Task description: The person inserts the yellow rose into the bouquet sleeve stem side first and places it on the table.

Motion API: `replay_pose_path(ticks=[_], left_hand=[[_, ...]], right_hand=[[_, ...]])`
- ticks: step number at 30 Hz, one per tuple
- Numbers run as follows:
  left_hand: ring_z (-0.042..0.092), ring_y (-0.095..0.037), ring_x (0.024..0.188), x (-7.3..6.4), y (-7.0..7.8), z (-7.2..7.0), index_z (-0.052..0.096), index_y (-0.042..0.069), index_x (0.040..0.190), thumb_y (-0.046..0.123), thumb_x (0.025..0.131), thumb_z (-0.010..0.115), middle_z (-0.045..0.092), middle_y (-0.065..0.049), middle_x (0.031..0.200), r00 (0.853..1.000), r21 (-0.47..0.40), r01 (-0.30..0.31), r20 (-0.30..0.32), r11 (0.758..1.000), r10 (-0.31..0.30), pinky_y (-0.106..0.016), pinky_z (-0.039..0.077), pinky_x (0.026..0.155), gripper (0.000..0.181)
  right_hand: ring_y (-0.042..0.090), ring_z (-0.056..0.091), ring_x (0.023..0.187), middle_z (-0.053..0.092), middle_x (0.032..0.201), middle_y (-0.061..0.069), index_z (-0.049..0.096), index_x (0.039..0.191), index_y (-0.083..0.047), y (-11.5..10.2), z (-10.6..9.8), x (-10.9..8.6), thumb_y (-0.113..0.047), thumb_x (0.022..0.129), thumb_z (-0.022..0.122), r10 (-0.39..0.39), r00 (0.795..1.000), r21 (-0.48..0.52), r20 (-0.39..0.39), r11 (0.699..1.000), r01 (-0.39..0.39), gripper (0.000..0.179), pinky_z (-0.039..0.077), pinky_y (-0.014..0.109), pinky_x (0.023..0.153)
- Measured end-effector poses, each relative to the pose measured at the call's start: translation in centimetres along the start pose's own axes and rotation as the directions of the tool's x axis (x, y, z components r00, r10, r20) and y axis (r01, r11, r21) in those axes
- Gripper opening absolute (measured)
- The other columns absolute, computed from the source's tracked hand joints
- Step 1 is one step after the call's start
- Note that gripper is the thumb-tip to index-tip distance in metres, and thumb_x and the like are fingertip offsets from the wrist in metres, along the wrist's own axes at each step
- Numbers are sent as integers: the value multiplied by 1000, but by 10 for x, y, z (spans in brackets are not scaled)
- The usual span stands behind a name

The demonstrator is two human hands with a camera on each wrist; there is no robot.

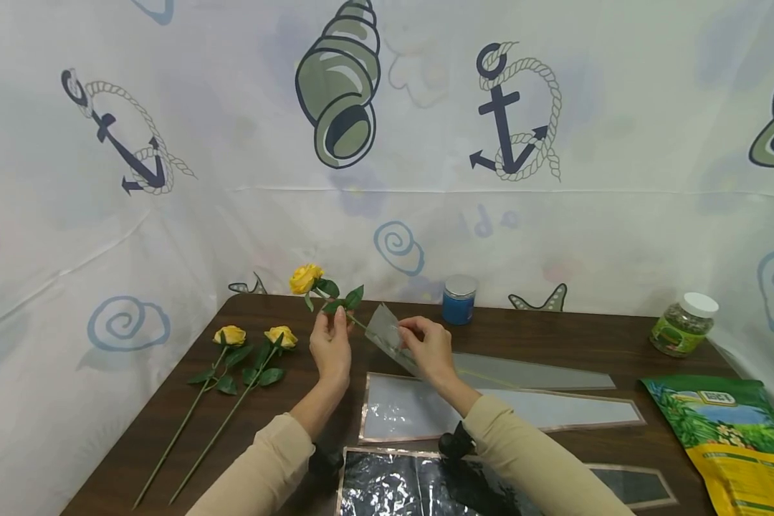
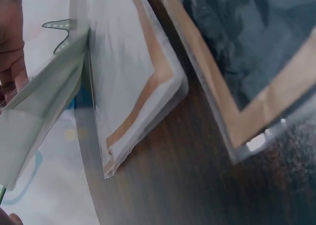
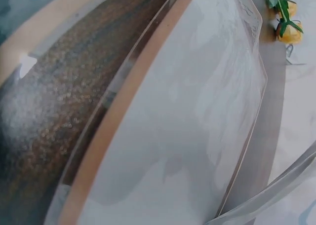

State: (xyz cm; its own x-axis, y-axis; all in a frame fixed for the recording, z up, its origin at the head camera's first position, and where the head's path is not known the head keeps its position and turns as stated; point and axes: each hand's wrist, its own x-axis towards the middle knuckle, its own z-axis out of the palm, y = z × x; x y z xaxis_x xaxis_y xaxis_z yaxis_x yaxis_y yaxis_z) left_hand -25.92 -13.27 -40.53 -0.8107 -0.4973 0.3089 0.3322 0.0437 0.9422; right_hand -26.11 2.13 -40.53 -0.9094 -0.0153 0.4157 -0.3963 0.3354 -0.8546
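Near the table's back edge, my left hand (image 1: pixel 331 351) holds a yellow rose (image 1: pixel 306 278) just below its green leaves, with the bloom tilted up to the left. The rose's stem runs into the mouth of a clear, narrow flower sleeve (image 1: pixel 535 371), and a thin greenish line shows through the plastic. My right hand (image 1: pixel 428 351) pinches that sleeve close to its mouth. Up close in the left wrist view, the sleeve (image 2: pixel 44 101) slants between both hands, which are only partly visible. Part of the sleeve is hidden behind the right hand.
Two more yellow roses (image 1: pixel 230 335) lie at left. White sleeves with copper-coloured borders (image 1: pixel 400 408) and black ones (image 1: pixel 380 484) lie in front. Behind stands a blue jar (image 1: pixel 459 301). At right are a white-lidded jar (image 1: pixel 682 326) and a green-yellow pouch (image 1: pixel 732 437).
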Motion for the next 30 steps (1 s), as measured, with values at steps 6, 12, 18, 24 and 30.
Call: replay_pose_path(ticks=[6, 12, 18, 24, 30], left_hand=[[66, -8, 82, 0, 1, -3, 61, 0, 114, 17, 93, 59, 67, -18, 98, 998, -118, 56, 11, 991, -55, -30, 55, 77, 26], [62, -2, 76, -3, 1, -3, 63, -1, 112, 18, 87, 68, 68, -15, 99, 996, -41, 86, -17, 996, -86, -19, 54, 68, 31], [63, -10, 84, -11, 1, -3, 67, 3, 106, 24, 85, 71, 70, -16, 100, 999, 121, 46, 1, 992, -46, -13, 48, 67, 30], [63, -12, 84, -16, -4, -2, 66, 3, 104, 26, 84, 72, 71, -14, 95, 998, 168, 47, 36, 985, -54, -14, 46, 66, 30], [62, -12, 85, -21, -6, -3, 66, 3, 103, 28, 84, 72, 71, -13, 95, 994, 218, 77, 64, 973, -93, -17, 46, 67, 32]], right_hand=[[21, 65, 63, 69, 75, 9, 71, 91, -2, -1, 1, -1, -5, 87, 66, -5, 1000, -4, -9, 1000, 5, 7, 47, 18, 53], [26, 66, 64, 69, 74, 11, 71, 90, 0, -3, 2, 0, -5, 86, 66, -23, 1000, -10, -12, 1000, 23, 8, 46, 18, 53], [26, 67, 65, 69, 76, 11, 71, 91, 1, -3, 3, 0, -6, 86, 67, -11, 1000, -17, -18, 1000, 11, 9, 47, 18, 54], [26, 66, 65, 69, 76, 11, 70, 90, 1, -3, 3, 1, -5, 86, 67, -14, 1000, -11, -23, 1000, 13, 8, 49, 19, 55], [22, 66, 64, 69, 77, 10, 71, 90, -1, -4, 3, 1, -6, 86, 67, -10, 1000, -18, -25, 1000, 9, 7, 49, 19, 55]])
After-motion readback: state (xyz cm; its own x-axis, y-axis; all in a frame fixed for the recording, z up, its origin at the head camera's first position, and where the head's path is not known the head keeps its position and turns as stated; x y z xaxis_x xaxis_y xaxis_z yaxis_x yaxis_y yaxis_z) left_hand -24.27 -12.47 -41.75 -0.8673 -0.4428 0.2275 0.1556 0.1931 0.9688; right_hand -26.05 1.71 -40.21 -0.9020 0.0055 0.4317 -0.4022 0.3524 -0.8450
